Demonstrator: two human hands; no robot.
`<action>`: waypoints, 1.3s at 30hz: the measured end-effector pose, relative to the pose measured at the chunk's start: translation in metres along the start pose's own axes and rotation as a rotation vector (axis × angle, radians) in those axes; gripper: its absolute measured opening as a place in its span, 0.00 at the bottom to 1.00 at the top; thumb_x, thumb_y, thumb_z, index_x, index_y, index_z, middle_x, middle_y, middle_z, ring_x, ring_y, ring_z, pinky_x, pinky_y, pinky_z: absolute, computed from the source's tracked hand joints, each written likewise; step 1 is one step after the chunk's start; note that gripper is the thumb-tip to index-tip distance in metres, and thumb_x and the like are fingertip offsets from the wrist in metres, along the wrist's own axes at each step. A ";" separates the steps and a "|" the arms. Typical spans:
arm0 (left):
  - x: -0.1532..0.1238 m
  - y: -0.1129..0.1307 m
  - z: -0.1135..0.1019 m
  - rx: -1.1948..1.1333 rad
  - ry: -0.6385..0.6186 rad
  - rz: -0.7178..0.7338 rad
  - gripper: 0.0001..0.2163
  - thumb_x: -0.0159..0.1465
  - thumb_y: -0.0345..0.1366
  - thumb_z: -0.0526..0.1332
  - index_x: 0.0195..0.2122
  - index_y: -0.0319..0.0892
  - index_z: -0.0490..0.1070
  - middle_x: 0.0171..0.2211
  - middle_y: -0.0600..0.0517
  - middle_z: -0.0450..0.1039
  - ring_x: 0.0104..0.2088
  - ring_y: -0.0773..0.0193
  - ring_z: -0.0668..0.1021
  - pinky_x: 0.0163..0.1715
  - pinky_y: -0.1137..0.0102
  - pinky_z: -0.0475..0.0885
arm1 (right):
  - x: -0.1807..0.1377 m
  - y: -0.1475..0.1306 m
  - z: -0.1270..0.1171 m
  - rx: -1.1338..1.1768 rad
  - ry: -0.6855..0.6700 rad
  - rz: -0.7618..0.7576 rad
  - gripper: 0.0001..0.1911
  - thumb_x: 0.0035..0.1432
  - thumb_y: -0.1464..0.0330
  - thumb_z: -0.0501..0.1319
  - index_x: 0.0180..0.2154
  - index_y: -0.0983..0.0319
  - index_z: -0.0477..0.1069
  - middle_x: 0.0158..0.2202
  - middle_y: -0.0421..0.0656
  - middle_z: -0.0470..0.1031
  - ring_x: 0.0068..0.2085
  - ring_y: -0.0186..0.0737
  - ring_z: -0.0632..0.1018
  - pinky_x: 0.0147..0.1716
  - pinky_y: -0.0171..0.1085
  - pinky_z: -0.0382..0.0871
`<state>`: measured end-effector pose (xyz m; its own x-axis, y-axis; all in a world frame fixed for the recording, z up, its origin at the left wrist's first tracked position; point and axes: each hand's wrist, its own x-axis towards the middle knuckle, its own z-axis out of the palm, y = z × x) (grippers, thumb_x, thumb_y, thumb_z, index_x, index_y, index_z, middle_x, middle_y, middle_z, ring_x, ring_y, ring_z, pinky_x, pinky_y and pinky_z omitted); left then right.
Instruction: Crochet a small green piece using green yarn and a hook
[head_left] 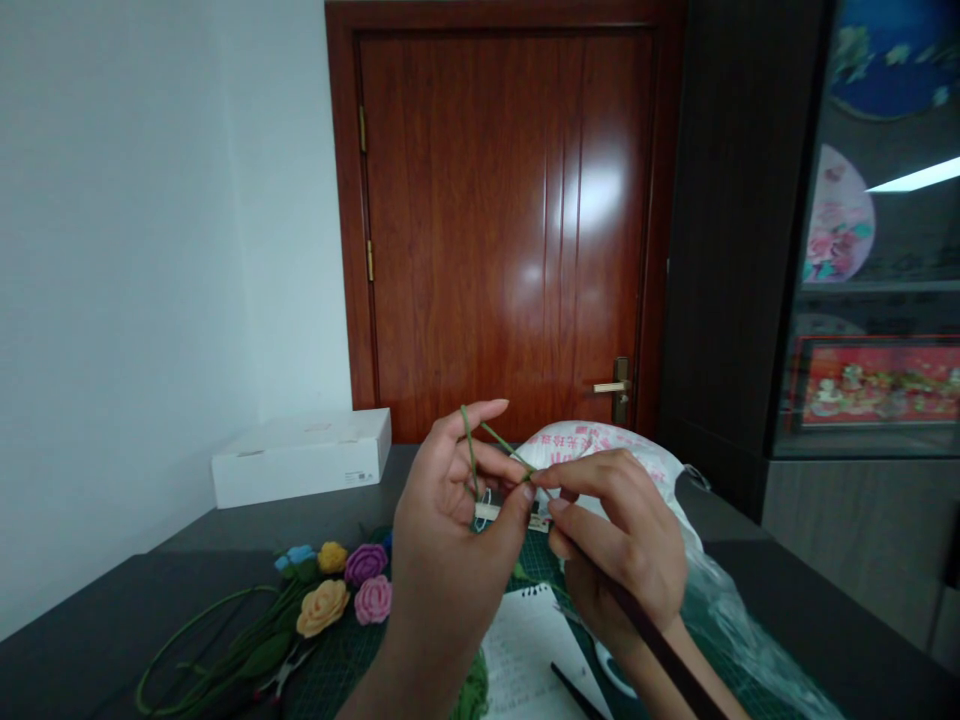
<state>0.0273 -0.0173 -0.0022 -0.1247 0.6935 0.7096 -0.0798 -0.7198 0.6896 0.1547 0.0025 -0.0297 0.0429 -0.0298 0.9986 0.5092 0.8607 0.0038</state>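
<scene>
My left hand (447, 545) is raised above the table, with green yarn (470, 450) looped over its lifted index finger. Its thumb and middle finger pinch the yarn where a small green bit of work (528, 477) shows between the fingertips. From the right, my right hand (626, 535) grips a crochet hook with a dark brown handle (651, 632). The hook's tip meets the yarn at the left fingertips, and fingers partly hide it. Below the hands lies a notebook (536, 640) with handwriting. Beside it, more green yarn (472, 690) is partly covered by my left wrist.
Crocheted flowers, among them a yellow rose (322, 607), lie at left near pliers (285, 668). A dark pen (576, 690) rests on the notebook. A green cutting mat (337, 660) lies underneath. Behind are a white box (304, 460) and a white plastic bag (600, 440).
</scene>
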 end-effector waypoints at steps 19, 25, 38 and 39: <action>0.004 0.004 -0.008 -0.102 -0.062 -0.156 0.26 0.55 0.23 0.69 0.54 0.41 0.68 0.29 0.54 0.78 0.31 0.64 0.80 0.34 0.71 0.76 | -0.021 0.012 0.009 0.249 0.126 0.041 0.06 0.68 0.70 0.59 0.46 0.58 0.72 0.38 0.45 0.82 0.39 0.45 0.83 0.37 0.48 0.78; 0.004 0.004 -0.007 -0.149 -0.038 -0.209 0.25 0.54 0.23 0.70 0.53 0.39 0.69 0.28 0.54 0.79 0.29 0.64 0.82 0.32 0.72 0.76 | -0.022 0.011 0.008 0.249 0.121 0.030 0.07 0.69 0.70 0.58 0.47 0.57 0.71 0.39 0.45 0.82 0.39 0.45 0.83 0.36 0.49 0.79; -0.005 0.001 0.000 -0.047 0.057 -0.074 0.23 0.57 0.23 0.69 0.52 0.42 0.69 0.30 0.54 0.79 0.32 0.63 0.81 0.36 0.70 0.77 | -0.014 0.004 0.002 0.059 0.016 0.002 0.13 0.62 0.74 0.62 0.47 0.54 0.72 0.35 0.40 0.82 0.36 0.43 0.84 0.34 0.42 0.79; -0.005 0.001 0.001 -0.055 0.047 -0.076 0.23 0.57 0.23 0.68 0.52 0.43 0.69 0.30 0.54 0.79 0.32 0.63 0.81 0.36 0.70 0.77 | -0.015 0.005 0.003 0.078 0.029 0.004 0.14 0.62 0.74 0.61 0.47 0.53 0.72 0.35 0.40 0.82 0.36 0.44 0.84 0.34 0.43 0.80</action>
<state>0.0283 -0.0221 -0.0051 -0.1620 0.7450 0.6470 -0.1450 -0.6666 0.7312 0.1544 0.0085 -0.0446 0.0700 -0.0399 0.9967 0.4402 0.8979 0.0050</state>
